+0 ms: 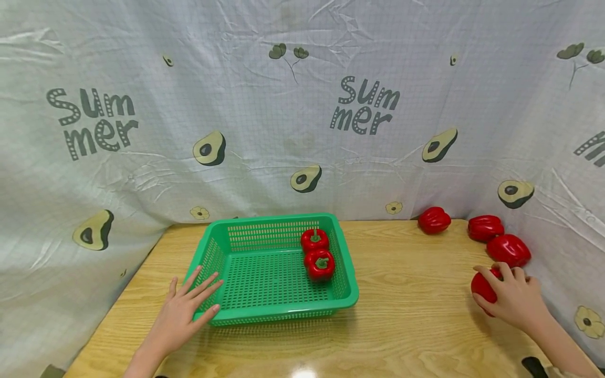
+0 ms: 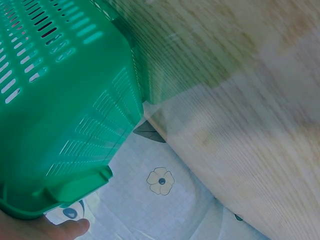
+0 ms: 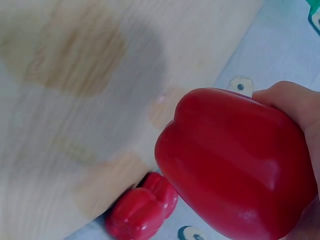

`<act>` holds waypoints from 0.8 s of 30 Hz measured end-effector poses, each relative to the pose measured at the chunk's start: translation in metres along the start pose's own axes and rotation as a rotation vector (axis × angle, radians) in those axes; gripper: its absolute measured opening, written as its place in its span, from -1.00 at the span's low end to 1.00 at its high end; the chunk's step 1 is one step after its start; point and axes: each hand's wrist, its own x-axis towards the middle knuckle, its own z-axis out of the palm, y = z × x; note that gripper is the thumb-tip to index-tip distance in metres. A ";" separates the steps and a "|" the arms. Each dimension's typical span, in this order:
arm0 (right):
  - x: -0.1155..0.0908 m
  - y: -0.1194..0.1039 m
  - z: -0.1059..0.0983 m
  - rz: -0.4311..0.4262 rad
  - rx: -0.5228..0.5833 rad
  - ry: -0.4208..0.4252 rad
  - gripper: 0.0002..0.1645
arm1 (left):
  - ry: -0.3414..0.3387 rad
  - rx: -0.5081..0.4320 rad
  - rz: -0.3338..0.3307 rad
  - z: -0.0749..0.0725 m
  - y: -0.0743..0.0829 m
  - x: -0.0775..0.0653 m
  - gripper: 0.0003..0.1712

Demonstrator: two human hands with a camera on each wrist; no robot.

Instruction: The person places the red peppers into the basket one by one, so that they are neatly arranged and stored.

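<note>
My right hand [image 1: 512, 296] grips a red bell pepper [image 1: 482, 287] at the right side of the table. In the right wrist view this glossy bell pepper [image 3: 235, 160] fills much of the frame, with the thumb along its upper side. On the left, my left hand [image 1: 179, 312] lies with spread, straight fingers over the left rim of a green plastic basket [image 1: 283, 311]. The left wrist view shows a finger [image 2: 70, 229] at the edge of the basket [image 2: 75, 100]. Two red bell peppers [image 1: 319, 265] with green stems stand inside the basket, against its right side.
Beyond the right hand lie two red bell peppers [image 1: 509, 250] close together, and another bell pepper [image 1: 434, 220] sits at the table's back edge. A patterned cloth [image 1: 246, 131] hangs behind and on both sides of the wooden table [image 1: 406, 294].
</note>
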 end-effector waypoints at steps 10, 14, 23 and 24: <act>0.023 -0.012 0.001 -0.077 0.018 0.033 -0.33 | -0.018 -0.006 -0.016 -0.002 0.002 0.000 -0.44; 0.034 -0.017 0.004 -0.140 0.028 0.101 -0.42 | -0.024 -0.007 -0.023 -0.003 0.002 0.000 -0.43; 0.058 -0.031 0.007 -0.225 0.066 0.163 -0.12 | -0.055 -0.028 -0.045 -0.005 0.002 0.002 -0.44; 0.061 -0.033 0.006 -0.231 0.067 0.159 -0.19 | -0.058 -0.028 -0.047 -0.005 0.002 0.002 -0.44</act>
